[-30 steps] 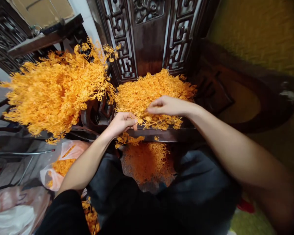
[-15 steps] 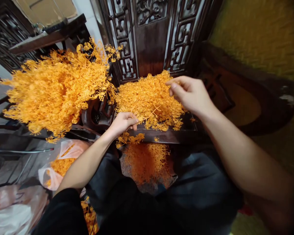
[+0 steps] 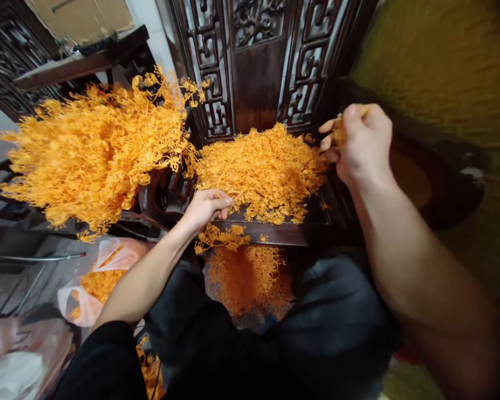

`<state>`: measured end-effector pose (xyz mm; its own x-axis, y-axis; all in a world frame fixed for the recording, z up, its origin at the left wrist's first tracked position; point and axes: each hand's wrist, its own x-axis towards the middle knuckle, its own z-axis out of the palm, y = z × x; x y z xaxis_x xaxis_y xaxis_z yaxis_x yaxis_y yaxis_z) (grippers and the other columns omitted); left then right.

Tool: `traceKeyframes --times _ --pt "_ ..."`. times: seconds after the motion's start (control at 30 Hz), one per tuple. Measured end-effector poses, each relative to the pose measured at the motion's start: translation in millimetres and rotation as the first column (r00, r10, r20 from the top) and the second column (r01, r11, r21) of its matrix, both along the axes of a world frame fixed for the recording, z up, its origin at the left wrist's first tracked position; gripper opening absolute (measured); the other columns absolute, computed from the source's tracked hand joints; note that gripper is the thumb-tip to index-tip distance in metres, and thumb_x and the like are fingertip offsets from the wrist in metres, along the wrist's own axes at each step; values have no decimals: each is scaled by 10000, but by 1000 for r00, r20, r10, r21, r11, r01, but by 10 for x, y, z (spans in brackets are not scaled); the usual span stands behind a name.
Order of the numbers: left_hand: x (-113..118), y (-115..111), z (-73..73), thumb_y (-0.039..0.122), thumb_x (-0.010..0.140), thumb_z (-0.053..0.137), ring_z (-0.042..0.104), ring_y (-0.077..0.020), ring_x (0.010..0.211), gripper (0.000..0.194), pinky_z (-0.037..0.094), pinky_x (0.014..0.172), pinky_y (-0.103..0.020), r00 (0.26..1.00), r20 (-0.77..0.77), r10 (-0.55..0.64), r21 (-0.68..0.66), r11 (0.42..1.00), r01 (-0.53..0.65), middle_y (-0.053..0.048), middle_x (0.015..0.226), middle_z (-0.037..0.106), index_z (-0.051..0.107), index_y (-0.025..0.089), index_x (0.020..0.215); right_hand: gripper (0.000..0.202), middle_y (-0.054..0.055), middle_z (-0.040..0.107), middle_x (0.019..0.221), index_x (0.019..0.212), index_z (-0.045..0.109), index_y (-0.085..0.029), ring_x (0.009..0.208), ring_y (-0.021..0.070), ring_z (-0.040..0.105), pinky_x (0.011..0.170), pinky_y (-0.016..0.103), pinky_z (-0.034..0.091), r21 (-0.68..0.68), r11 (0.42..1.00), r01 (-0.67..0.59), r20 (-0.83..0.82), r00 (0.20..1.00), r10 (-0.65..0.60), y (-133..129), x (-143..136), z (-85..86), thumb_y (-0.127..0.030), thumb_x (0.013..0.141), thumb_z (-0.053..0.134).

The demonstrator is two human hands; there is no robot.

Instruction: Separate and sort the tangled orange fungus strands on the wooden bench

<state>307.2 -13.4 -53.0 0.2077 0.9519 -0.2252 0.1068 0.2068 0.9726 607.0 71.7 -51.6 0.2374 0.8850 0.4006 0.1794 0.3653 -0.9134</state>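
Observation:
A heap of small orange plastic-like sprigs (image 3: 262,172) covers the dark wooden seat. At its front left edge my left hand (image 3: 210,208) pinches a thin orange stem, with an orange sprig cluster (image 3: 223,238) hanging just below the fingers. My right hand (image 3: 358,139) is raised at the heap's right end, fingers curled round an orange piece that is mostly hidden by the hand. A large bundle of orange sprigs (image 3: 95,155) lies to the left of the heap.
Behind the seat rises a carved wooden back (image 3: 258,83). Below its front edge are more orange pieces (image 3: 250,278) between my knees. Plastic bags, one with orange pieces (image 3: 102,283), are at the lower left. A curved dark armrest (image 3: 454,172) stands at right.
My right hand has moved right and slightly up from over the heap, and orange now shows in its fingers. My left hand has stayed nearly in place.

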Motion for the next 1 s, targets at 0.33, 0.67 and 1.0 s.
traceKeyframes --times 0.33,0.67,1.0 --pt "129 -89 4 397 740 808 322 -35 354 290 113 398 -225 984 68 -164 -70 983 169 -1 489 632 688 134 762 592 -73 337 557 708 456 -212 453 59 261 407 235 167 -338 821 -460 -149 887 436 -327 -788 -123 -740 836 694" --pt "34 -146 -22 403 754 827 284 -20 349 302 224 424 -222 970 163 -182 -73 978 196 3 463 590 741 114 758 307 -18 566 724 843 521 -199 495 69 483 425 182 376 -307 948 -87 -429 902 -56 252 -252 -35 -452 1004 582" --pt "-8 -96 -117 359 824 799 284 -7 364 250 431 549 -222 936 315 -160 -35 983 180 32 503 611 743 116 825 451 -14 499 718 809 549 -192 541 92 493 406 186 312 -337 706 -623 -609 716 341 -320 -1035 -129 -567 825 799"
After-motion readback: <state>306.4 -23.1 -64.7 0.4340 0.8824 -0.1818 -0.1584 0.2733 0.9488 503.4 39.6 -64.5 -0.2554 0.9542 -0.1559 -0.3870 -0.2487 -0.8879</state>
